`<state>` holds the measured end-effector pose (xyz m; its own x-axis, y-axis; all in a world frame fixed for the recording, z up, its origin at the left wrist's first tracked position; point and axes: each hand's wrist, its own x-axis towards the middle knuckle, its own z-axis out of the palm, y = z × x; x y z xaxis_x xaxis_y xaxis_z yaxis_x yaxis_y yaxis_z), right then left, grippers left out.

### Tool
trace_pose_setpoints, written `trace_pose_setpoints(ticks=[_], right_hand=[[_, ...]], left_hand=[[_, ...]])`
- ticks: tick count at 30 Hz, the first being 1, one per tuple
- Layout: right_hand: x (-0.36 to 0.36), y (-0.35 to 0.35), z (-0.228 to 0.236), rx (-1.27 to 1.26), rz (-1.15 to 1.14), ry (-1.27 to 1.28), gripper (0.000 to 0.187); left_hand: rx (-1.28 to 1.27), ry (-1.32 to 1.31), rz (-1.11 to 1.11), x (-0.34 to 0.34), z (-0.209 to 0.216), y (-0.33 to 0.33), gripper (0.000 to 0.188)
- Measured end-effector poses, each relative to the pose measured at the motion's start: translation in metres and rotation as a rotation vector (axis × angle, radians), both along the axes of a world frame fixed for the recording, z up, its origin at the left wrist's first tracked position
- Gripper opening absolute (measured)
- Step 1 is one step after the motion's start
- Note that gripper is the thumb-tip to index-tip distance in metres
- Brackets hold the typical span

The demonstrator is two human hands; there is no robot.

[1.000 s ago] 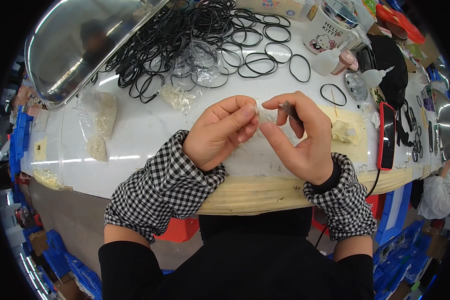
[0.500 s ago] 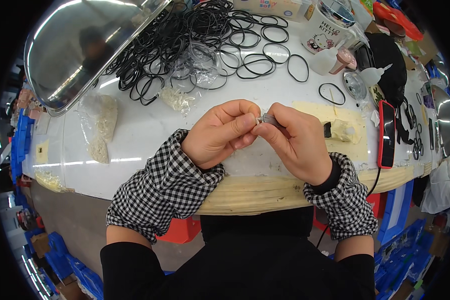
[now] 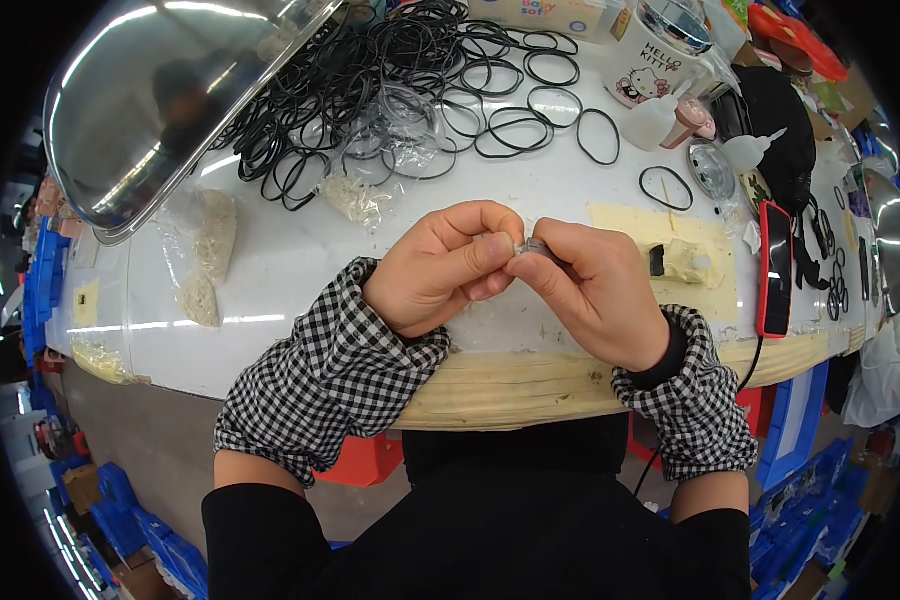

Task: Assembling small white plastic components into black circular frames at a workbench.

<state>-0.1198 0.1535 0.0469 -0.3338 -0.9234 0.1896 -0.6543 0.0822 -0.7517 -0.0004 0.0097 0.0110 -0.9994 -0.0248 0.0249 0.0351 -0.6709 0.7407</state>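
Fingertip to fingertip, my two hands meet above the near edge of the white table (image 3: 300, 260). My right hand (image 3: 610, 290) pinches a small grey piece (image 3: 536, 245) between thumb and index finger; its exact kind cannot be made out. The thumb and index finger of my left hand (image 3: 445, 265) are closed at the tip of that piece, on something tiny and pale that is mostly hidden. Beyond my left hand lies a small heap of off-white bits (image 3: 355, 198) on clear plastic. A tangled pile of black rubber rings (image 3: 380, 60) spreads behind it.
A shiny metal basin (image 3: 160, 110) stands tilted at far left, near a clear bag of off-white bits (image 3: 210, 250). Right of my hands are a yellowish sheet (image 3: 715, 285) with a tape-wrapped lump, a red-edged phone (image 3: 775, 265) on a cable, squeeze bottles (image 3: 650, 122) and a white cup (image 3: 645, 65).
My right hand has shifted slightly down and right, and its fingers now cover more of the grey piece. My left hand has stayed almost in place, still pinching.
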Motion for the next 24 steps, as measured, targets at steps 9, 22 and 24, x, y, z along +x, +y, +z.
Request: trace_pose_setpoints(ticks=[9,22,24], right_hand=[[0.0005,-0.0003,-0.0010,-0.073,-0.005,0.017,0.037],[0.0012,0.0015,0.0010,-0.065,0.011,0.012,0.033],[0.0013,0.0015,0.0011,-0.072,0.010,0.013,0.034]], left_hand=[[-0.007,0.032,-0.019,0.0005,-0.0002,-0.0009,0.015],[-0.002,0.030,-0.010,0.0016,0.0011,-0.0018,0.011],[0.001,0.032,-0.013,0.0013,0.0013,-0.0017,0.011]])
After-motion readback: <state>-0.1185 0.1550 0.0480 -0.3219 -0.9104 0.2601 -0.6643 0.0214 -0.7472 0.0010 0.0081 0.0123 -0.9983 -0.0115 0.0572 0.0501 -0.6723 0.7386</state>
